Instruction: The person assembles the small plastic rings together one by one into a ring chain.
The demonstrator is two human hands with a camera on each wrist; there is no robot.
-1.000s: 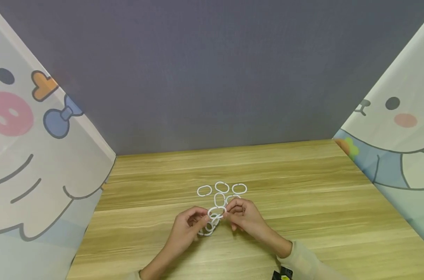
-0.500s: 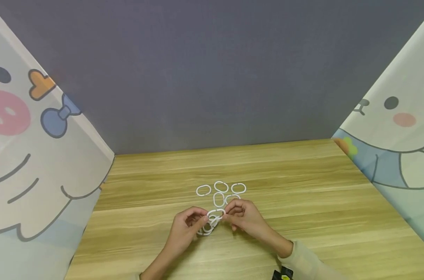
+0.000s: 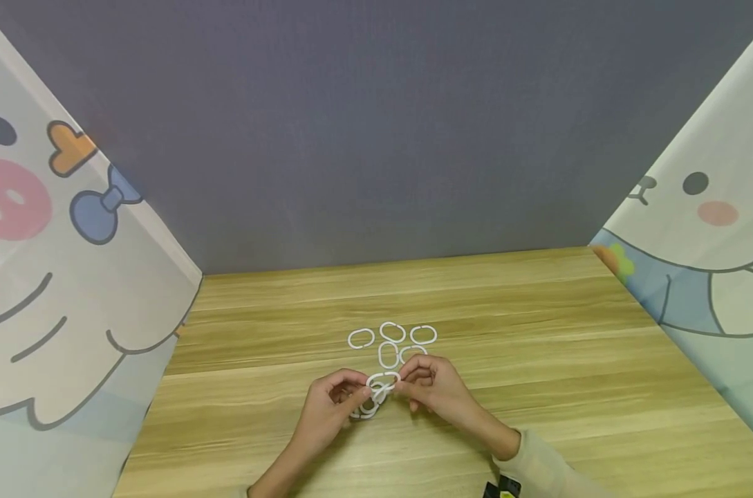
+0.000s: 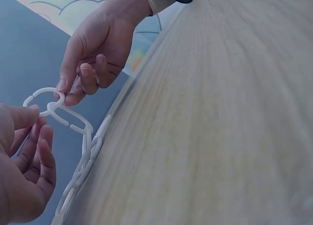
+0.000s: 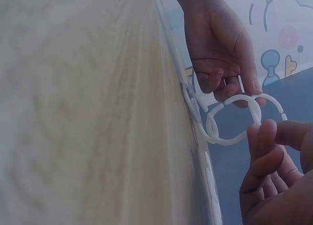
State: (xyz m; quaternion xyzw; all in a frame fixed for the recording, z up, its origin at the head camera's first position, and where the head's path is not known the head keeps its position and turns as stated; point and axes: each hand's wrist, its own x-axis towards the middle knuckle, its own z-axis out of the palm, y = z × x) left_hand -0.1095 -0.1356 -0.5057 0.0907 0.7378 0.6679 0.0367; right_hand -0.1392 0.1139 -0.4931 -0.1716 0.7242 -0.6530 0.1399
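Between both hands, a white oval split link is held just above the table, its gap facing away from me. My left hand pinches its left end with thumb and forefinger. At the opposite end, the thumb and fingertips of my right hand pinch it. In the left wrist view a second white link passes through the held one and hangs below. From there a chain of joined links runs down to the tabletop. The right wrist view also shows the hanging link threaded through the held one.
Several loose white links lie just beyond the hands, among them a left one and a right one. The wood-grain table meets a grey panel behind, with cartoon-printed panels at both sides. A small black object is by the right sleeve.
The held link has tilted and dropped slightly, and its gap now shows on the far side. Both hands keep their pinch and hardly move. The loose links stay put.
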